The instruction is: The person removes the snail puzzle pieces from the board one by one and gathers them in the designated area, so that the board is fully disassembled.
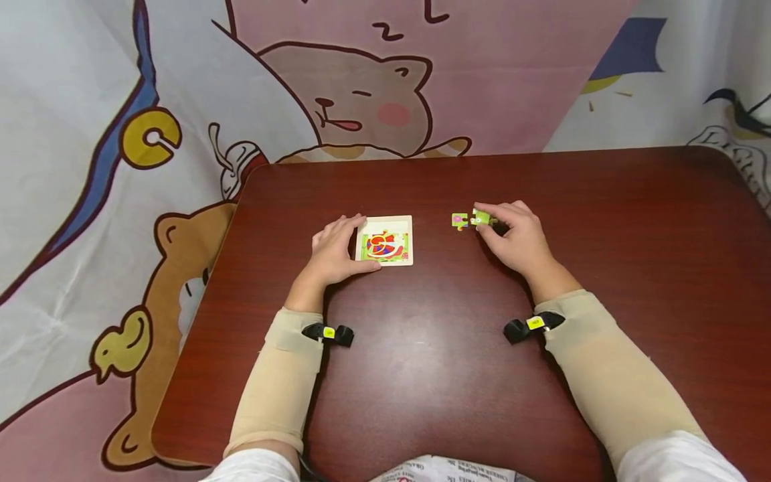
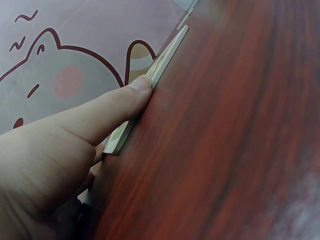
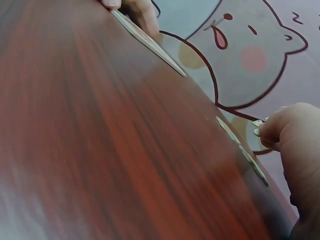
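The desk (image 1: 421, 388) has a smooth, wood-grained top, glossy toward its near edge; nearer the far edge, the puzzle tray (image 1: 397, 226) looks like pale, matt wood; past that edge I see a creased, matt cloth backdrop (image 1: 494, 80)

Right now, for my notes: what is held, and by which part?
Right hand: a puzzle piece, pinched by its edges. Left hand: the tray, by its near rim and far left corner.

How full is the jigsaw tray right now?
The jigsaw tray is partly full: jigsaw pieces cover its near portion, while its far strip is bare.
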Available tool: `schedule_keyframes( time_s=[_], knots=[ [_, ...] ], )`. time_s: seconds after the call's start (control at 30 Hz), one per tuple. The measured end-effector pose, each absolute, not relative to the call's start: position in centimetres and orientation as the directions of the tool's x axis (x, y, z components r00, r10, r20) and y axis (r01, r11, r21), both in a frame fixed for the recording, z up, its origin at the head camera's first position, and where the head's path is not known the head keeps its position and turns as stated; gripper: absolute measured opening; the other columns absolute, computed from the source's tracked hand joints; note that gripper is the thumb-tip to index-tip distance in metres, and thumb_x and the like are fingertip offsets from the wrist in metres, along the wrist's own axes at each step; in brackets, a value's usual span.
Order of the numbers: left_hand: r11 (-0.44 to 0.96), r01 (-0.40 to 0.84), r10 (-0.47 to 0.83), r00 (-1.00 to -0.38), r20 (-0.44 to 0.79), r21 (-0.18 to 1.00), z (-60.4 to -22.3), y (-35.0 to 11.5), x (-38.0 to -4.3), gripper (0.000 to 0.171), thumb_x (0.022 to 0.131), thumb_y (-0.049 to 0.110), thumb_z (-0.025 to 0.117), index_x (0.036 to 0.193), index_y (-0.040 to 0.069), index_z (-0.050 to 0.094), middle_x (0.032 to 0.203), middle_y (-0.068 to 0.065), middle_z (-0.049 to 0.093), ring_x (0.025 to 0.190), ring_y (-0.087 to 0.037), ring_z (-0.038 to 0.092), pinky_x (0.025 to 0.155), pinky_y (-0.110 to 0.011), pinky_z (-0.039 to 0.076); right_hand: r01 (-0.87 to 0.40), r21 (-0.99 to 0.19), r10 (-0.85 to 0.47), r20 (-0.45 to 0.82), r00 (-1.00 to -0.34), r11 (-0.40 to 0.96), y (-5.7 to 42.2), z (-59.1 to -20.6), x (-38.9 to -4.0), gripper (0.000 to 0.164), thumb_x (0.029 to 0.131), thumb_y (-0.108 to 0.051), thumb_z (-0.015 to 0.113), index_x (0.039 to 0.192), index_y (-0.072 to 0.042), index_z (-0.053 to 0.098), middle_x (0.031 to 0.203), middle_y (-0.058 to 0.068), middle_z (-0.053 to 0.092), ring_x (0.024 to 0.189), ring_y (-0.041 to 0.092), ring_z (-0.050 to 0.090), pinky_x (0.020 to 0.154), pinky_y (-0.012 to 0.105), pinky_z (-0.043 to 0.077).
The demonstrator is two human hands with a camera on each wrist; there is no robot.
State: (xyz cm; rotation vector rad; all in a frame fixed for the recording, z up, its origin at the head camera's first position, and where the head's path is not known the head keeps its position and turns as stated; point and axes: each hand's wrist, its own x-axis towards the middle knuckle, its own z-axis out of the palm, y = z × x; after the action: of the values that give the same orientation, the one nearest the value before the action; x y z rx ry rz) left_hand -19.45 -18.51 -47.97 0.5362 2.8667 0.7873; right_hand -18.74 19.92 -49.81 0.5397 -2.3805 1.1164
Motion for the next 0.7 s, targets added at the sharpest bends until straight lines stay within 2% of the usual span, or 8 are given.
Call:
schedule_keyframes(
  time_s=[0.53, 0.7],
  knots=[
    [0.805, 0.309, 0.369, -0.929, -0.019, 0.507, -48.1, -18.4, -19.5, 0.106, 0.078, 0.057, 0.091, 0.163, 0.020, 0.041, 0.171, -0.003, 0.037, 0.159, -0.029, 0.024, 0.117, -0.058, 0.021, -0.380, -0.629, -0.102, 0.431, -0.896, 0.679, 25.3, -49.3, -17.7, 0.038, 0.091, -0.001, 0.077, 0.129, -0.005, 0.077, 0.110, 0.019, 0.077, 0.100, 0.037, 0.054, 0.085, 0.052, 0.038],
    [0.804, 0.300, 0.365, -0.931, -0.026, 0.513, -48.3, -18.5, -19.5, 0.107, 0.078, 0.056, 0.091, 0.164, 0.020, 0.040, 0.172, -0.002, 0.035, 0.159, -0.029, 0.023, 0.117, -0.058, 0.020, -0.352, -0.627, -0.119, 0.382, -0.916, 0.695, 26.1, -49.3, -17.8, 0.038, 0.093, -0.002, 0.074, 0.132, -0.004, 0.075, 0.120, 0.022, 0.075, 0.105, 0.040, 0.053, 0.089, 0.052, 0.038]
  ],
)
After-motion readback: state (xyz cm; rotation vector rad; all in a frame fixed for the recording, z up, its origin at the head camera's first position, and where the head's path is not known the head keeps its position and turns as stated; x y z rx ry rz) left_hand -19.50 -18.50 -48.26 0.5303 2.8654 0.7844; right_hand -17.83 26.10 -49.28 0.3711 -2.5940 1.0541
